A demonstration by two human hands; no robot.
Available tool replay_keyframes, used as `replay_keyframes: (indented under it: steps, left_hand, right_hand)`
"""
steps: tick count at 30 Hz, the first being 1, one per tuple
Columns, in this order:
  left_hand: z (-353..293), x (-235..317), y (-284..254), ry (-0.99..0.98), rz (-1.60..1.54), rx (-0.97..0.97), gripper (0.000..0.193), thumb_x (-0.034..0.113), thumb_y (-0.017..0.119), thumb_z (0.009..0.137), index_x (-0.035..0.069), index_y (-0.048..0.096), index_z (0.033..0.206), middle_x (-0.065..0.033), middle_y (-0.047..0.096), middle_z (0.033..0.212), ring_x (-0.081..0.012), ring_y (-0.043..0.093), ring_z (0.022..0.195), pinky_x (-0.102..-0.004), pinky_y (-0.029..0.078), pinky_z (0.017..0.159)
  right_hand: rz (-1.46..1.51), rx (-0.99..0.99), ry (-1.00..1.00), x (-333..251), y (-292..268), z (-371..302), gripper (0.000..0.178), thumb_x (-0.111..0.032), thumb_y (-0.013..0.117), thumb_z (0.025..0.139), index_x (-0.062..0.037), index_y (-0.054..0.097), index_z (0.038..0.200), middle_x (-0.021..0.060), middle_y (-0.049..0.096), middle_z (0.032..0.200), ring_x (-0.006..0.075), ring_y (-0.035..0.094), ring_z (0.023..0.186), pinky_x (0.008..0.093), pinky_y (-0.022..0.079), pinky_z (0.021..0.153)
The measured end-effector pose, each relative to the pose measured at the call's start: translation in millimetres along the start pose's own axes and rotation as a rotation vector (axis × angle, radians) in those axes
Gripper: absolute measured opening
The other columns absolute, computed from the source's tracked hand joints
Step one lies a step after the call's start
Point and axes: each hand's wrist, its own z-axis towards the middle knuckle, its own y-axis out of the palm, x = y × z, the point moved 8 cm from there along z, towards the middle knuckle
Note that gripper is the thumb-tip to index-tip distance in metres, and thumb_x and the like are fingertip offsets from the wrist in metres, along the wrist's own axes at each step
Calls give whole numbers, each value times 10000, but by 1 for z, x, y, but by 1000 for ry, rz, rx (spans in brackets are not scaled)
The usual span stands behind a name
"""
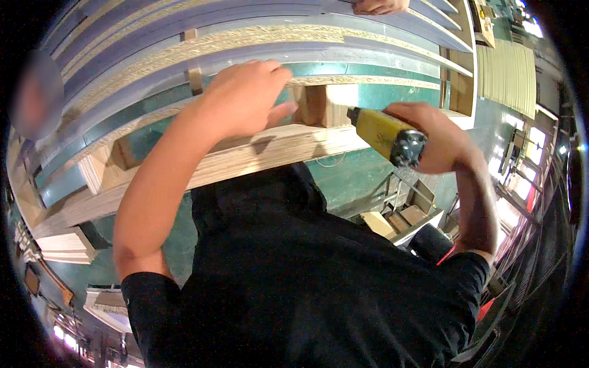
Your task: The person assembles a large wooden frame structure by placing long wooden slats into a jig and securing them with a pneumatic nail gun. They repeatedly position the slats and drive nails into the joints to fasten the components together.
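My right hand [438,132] is wrapped round a yellow and black nail gun [383,135]. The gun's nose points left, close to a short wooden block [336,105] set against the front rail [270,151] of a wooden frame. My left hand [251,95] hovers over the frame, left of the block, its thumb apart from its bent fingers. I see nothing held in it. Beneath and beyond it run long strips of particle board [245,44] inside the frame. Another wooden block [107,165] stands between the rails farther left.
Another person's hand [381,6] rests at the far edge. A blurred person [37,95] is at the left. Pale boards [506,76] stand stacked at the far right. A box of wood pieces [408,221] lies below the frame, and a wood stack [67,245] lies lower left.
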Motion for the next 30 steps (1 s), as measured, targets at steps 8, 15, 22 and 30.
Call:
replay_keyframes:
  steps: [8, 15, 22, 30]
  left_hand:
    - [59, 41, 37, -43, 26, 168, 616, 426, 859, 740, 55, 673, 1195, -125, 696, 1128, -352, 666, 1084, -453, 557, 922]
    - [61, 36, 35, -113, -27, 201, 573, 454, 877, 701, 103, 700, 1117, -91, 718, 1074, -333, 683, 1057, -445, 575, 865]
    - [59, 34, 31, -120, -96, 227, 465, 392, 877, 677, 98, 704, 994, -91, 722, 1012, -336, 698, 1024, -453, 596, 830]
    - [60, 31, 35, -89, -102, 243, 452, 332, 872, 676, 69, 697, 998, -105, 712, 1020, -342, 692, 1033, -465, 598, 836]
  right_hand:
    - [-34, 24, -132, 27, -25, 23, 376, -109, 754, 721, -17, 686, 1080, 221, 724, 942, 414, 701, 954, 469, 548, 852]
    - [-74, -160, 62, 35, -22, 39, 812, -171, 889, 713, -108, 553, 1451, 173, 614, 1340, 332, 591, 1272, 395, 469, 1101]
    - [-28, -47, -208, 24, -23, 55, 448, -141, 789, 743, -30, 691, 1166, 202, 742, 1011, 355, 725, 981, 414, 558, 883]
    - [-56, -119, -194, 28, -20, 60, 478, -127, 755, 714, -30, 683, 1177, 225, 723, 1006, 427, 689, 981, 459, 549, 876]
